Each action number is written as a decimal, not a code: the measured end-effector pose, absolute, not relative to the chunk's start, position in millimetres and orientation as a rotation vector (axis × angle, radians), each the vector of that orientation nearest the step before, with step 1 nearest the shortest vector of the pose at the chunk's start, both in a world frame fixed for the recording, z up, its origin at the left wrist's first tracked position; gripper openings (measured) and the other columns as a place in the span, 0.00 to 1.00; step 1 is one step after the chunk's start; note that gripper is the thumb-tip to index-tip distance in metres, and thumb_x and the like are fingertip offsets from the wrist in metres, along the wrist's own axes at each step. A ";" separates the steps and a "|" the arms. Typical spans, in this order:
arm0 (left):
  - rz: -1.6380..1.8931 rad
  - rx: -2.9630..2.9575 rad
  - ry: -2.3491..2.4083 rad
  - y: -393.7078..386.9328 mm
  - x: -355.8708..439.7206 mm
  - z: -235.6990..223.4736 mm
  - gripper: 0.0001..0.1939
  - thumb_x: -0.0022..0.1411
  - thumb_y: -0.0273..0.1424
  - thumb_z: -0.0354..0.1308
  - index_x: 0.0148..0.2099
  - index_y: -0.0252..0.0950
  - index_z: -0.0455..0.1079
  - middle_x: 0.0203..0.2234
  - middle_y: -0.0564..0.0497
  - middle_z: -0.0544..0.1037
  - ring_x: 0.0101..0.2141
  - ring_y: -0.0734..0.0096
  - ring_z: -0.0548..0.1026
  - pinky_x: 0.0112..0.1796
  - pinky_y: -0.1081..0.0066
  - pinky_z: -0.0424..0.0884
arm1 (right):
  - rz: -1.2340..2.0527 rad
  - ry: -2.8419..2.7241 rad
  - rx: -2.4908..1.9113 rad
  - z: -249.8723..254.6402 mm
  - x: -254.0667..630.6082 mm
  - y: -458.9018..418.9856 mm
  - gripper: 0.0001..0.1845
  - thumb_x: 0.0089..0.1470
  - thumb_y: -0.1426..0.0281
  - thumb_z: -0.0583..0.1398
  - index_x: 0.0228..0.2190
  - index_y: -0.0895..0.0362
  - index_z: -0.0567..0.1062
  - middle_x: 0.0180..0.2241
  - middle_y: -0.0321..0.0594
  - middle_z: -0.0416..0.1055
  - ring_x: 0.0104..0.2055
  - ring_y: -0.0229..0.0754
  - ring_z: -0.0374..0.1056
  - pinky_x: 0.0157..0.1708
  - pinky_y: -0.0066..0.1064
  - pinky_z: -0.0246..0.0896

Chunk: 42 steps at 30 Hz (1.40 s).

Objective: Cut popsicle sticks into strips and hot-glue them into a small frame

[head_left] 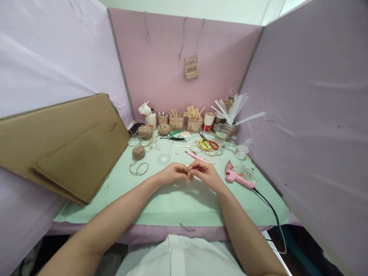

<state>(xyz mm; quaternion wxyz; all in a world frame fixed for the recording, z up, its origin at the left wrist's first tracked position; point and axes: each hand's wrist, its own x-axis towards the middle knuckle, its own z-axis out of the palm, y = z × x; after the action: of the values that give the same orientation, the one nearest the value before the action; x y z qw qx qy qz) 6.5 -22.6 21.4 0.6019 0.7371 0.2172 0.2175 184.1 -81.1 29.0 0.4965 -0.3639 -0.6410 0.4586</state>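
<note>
Left of the pink hot-glue gun (237,178), the left hand (174,172) and right hand (204,174) pinch a small pale wooden piece (189,172) between them, long axis near upright, neither hand clearly nearer.

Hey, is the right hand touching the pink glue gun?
Apart. The head view shows a strip of green tabletop between the right hand and the pink glue gun.
</note>
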 end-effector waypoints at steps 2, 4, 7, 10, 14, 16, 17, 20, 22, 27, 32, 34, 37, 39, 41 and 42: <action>0.514 1.720 0.514 -23.7 6.9 23.1 0.07 0.49 0.29 0.60 0.32 0.33 0.76 0.30 0.51 0.79 0.35 0.69 0.74 0.39 0.73 0.68 | 1.084 -1.567 -0.873 29.9 183.0 -82.4 0.06 0.49 0.67 0.61 0.31 0.55 0.76 0.27 0.35 0.69 0.26 0.36 0.66 0.30 0.31 0.62; 0.499 1.723 0.514 -24.1 7.0 23.9 0.07 0.48 0.29 0.60 0.32 0.33 0.76 0.30 0.51 0.78 0.34 0.69 0.74 0.39 0.73 0.68 | 1.049 -1.602 -0.893 30.5 182.7 -83.3 0.05 0.50 0.67 0.60 0.29 0.55 0.76 0.27 0.35 0.68 0.26 0.36 0.66 0.31 0.31 0.62; 0.472 1.718 0.510 -23.0 6.6 22.7 0.08 0.48 0.29 0.60 0.32 0.33 0.76 0.30 0.50 0.78 0.34 0.69 0.74 0.38 0.73 0.68 | 1.034 -1.627 -0.910 30.0 183.2 -84.1 0.05 0.50 0.68 0.60 0.26 0.55 0.76 0.27 0.35 0.68 0.27 0.36 0.66 0.31 0.31 0.62; 0.467 1.715 0.512 -21.4 5.7 20.6 0.08 0.48 0.28 0.60 0.33 0.33 0.76 0.30 0.50 0.78 0.34 0.69 0.74 0.38 0.73 0.68 | 1.074 -1.591 -0.887 28.8 183.3 -84.8 0.04 0.50 0.68 0.60 0.28 0.55 0.75 0.28 0.35 0.68 0.27 0.36 0.67 0.31 0.31 0.62; 0.461 1.713 0.505 -20.4 5.3 19.6 0.08 0.48 0.28 0.60 0.33 0.33 0.76 0.29 0.51 0.78 0.33 0.70 0.74 0.38 0.74 0.68 | 1.083 -1.586 -0.869 28.7 182.8 -85.9 0.04 0.50 0.69 0.60 0.29 0.55 0.76 0.29 0.35 0.67 0.27 0.36 0.67 0.31 0.31 0.62; 0.456 1.708 0.486 -20.8 5.3 20.4 0.07 0.48 0.28 0.61 0.32 0.33 0.76 0.29 0.51 0.78 0.32 0.71 0.74 0.37 0.74 0.68 | 1.059 -1.601 -0.872 29.8 182.2 -86.5 0.04 0.50 0.69 0.60 0.27 0.55 0.76 0.28 0.35 0.67 0.26 0.36 0.66 0.31 0.31 0.62; 0.454 1.697 0.478 -21.2 5.3 21.2 0.07 0.48 0.28 0.61 0.33 0.33 0.76 0.29 0.51 0.78 0.32 0.71 0.74 0.38 0.74 0.68 | 1.048 -1.601 -0.875 30.6 181.8 -86.7 0.04 0.50 0.68 0.61 0.27 0.55 0.76 0.28 0.35 0.67 0.26 0.36 0.66 0.30 0.31 0.62; 0.478 1.617 0.457 -23.7 5.6 24.3 0.10 0.47 0.28 0.63 0.36 0.33 0.76 0.30 0.50 0.78 0.33 0.71 0.74 0.38 0.72 0.68 | 0.965 -1.577 -0.918 33.5 180.0 -86.4 0.05 0.49 0.67 0.62 0.25 0.55 0.76 0.27 0.36 0.66 0.27 0.37 0.65 0.30 0.31 0.61; 0.545 1.546 0.452 -26.6 6.8 26.2 0.14 0.48 0.30 0.64 0.40 0.34 0.74 0.34 0.48 0.78 0.36 0.68 0.75 0.40 0.70 0.69 | 0.884 -1.522 -0.976 34.6 178.6 -84.6 0.06 0.47 0.65 0.63 0.23 0.54 0.76 0.27 0.37 0.66 0.29 0.38 0.64 0.30 0.31 0.60; 0.728 1.386 0.558 -36.8 16.5 26.2 0.18 0.52 0.38 0.63 0.43 0.32 0.73 0.34 0.43 0.79 0.38 0.63 0.76 0.41 0.65 0.70 | 0.787 -1.313 -1.119 30.4 173.9 -75.0 0.10 0.46 0.61 0.63 0.22 0.55 0.75 0.25 0.37 0.68 0.28 0.39 0.63 0.30 0.32 0.60; 0.888 1.243 0.660 -41.2 25.1 20.9 0.20 0.48 0.40 0.65 0.40 0.31 0.73 0.31 0.45 0.79 0.34 0.63 0.77 0.42 0.62 0.71 | 0.759 -1.273 -1.191 21.0 162.6 -70.4 0.13 0.48 0.58 0.61 0.26 0.56 0.75 0.23 0.37 0.70 0.28 0.40 0.64 0.29 0.32 0.61; 0.907 1.212 0.664 -40.3 25.0 21.1 0.20 0.47 0.41 0.65 0.39 0.31 0.74 0.29 0.46 0.80 0.34 0.63 0.78 0.42 0.62 0.72 | 0.751 -1.311 -1.220 21.1 161.9 -67.5 0.14 0.48 0.57 0.60 0.27 0.56 0.75 0.24 0.38 0.71 0.28 0.39 0.65 0.29 0.32 0.62; 0.934 1.176 0.693 -37.6 22.5 24.9 0.19 0.46 0.40 0.66 0.37 0.31 0.74 0.28 0.46 0.80 0.33 0.64 0.78 0.42 0.62 0.72 | 0.742 -1.415 -1.318 32.3 178.1 -50.1 0.16 0.45 0.57 0.62 0.30 0.57 0.77 0.27 0.38 0.74 0.29 0.39 0.68 0.29 0.30 0.63; 0.954 1.144 0.728 -35.3 20.5 27.6 0.18 0.46 0.39 0.67 0.36 0.31 0.74 0.28 0.45 0.80 0.32 0.64 0.78 0.41 0.62 0.73 | 0.672 -1.442 -1.451 46.2 201.3 -27.1 0.18 0.48 0.58 0.60 0.36 0.58 0.76 0.32 0.40 0.75 0.31 0.39 0.69 0.30 0.30 0.64; 0.960 1.124 0.746 -32.8 18.9 28.4 0.17 0.47 0.38 0.67 0.35 0.31 0.74 0.28 0.44 0.80 0.32 0.64 0.78 0.40 0.62 0.74 | 0.563 -1.438 -1.629 60.6 228.9 2.0 0.17 0.53 0.60 0.57 0.38 0.60 0.75 0.36 0.42 0.75 0.36 0.41 0.70 0.34 0.31 0.64; 0.959 1.123 0.747 -31.6 18.4 28.0 0.16 0.48 0.37 0.66 0.36 0.31 0.74 0.29 0.44 0.80 0.32 0.65 0.78 0.40 0.62 0.74 | 0.515 -1.441 -1.734 66.2 241.9 17.0 0.16 0.53 0.62 0.58 0.37 0.62 0.75 0.37 0.43 0.74 0.39 0.44 0.69 0.37 0.33 0.64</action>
<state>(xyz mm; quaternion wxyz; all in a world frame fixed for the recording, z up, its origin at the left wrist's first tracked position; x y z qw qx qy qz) 18.4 -31.6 28.0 0.6769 0.4995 0.3323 0.4266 241.9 17.0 66.2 0.4027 -0.6863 -0.5703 0.2037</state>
